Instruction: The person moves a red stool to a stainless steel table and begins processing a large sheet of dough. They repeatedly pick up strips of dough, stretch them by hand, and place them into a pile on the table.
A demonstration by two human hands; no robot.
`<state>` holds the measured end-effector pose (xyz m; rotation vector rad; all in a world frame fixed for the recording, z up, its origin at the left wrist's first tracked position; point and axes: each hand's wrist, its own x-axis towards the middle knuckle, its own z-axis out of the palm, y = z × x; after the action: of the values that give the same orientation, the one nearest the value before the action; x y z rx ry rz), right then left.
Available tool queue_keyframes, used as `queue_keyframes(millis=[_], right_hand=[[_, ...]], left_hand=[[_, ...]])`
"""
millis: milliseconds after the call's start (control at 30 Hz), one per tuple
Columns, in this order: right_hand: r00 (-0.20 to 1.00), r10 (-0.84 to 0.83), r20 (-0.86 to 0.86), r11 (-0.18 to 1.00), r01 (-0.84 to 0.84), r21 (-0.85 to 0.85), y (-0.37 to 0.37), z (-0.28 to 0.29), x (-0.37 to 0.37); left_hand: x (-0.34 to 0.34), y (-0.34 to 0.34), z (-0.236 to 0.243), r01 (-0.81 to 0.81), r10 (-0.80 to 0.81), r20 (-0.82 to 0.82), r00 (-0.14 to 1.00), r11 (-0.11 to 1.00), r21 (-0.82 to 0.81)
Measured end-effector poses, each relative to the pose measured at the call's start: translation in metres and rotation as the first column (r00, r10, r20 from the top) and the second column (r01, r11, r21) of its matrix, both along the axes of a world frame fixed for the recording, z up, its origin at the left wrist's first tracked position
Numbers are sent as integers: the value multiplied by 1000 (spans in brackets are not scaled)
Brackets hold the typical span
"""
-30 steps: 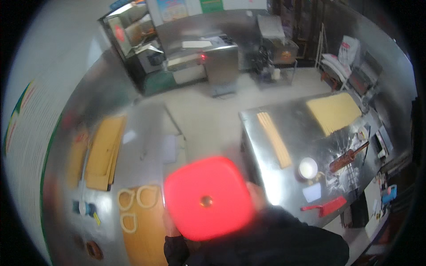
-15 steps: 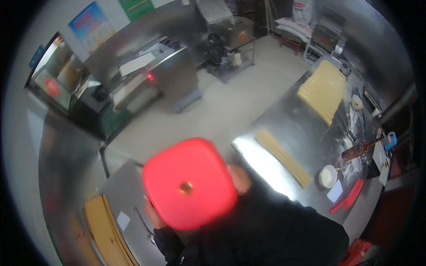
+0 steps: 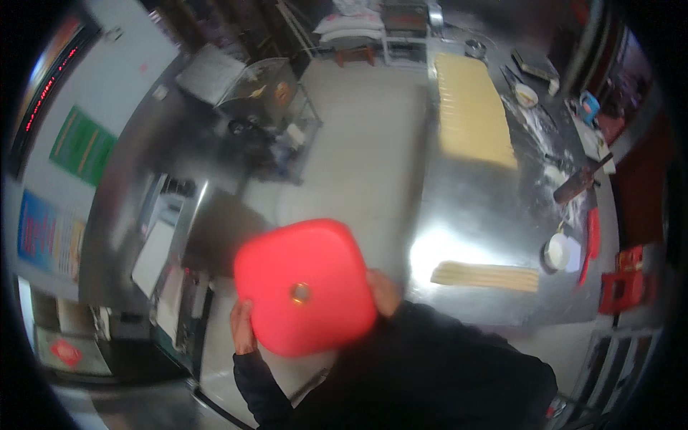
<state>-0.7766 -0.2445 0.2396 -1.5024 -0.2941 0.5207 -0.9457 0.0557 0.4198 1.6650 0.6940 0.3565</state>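
Observation:
Between my two hands is a red plastic stool, seen from above: a rounded-square seat with a small round hole in the middle. The seat hides whatever lies under it, and its legs do not show. My left hand grips the stool's left edge, fingers along the side. My right hand is closed on the right edge, its fingers partly out of sight beneath it. Both arms are in black sleeves. Right of the stool, strips of dough lie on a steel table.
A large sheet of pleated dough covers the table's far part. Along its right side are a white bowl, a brown cleaver-like tool and scattered flour. Machines stand at the back left. Pale floor runs between.
My view has turned to the right, so the room has swung across the picture and the steel table now stands upright. The stool stays in both hands.

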Motion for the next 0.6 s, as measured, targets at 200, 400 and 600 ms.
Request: queue_keyframes(millis=[200,400,600], right_hand=[[961,-233,-147,972,228,-47,75,29,117],[797,-390,-461,884,464,54,118,-26,205],[627,-516,-584,816,567,-111,134,-87,275]], left_hand=[[186,131,-46,262,-287,-197,937,955,-141],[393,237,-161,449,-509,-417,753,861,-241],[625,190,-208,688,-819,-385,425,569,-450]])
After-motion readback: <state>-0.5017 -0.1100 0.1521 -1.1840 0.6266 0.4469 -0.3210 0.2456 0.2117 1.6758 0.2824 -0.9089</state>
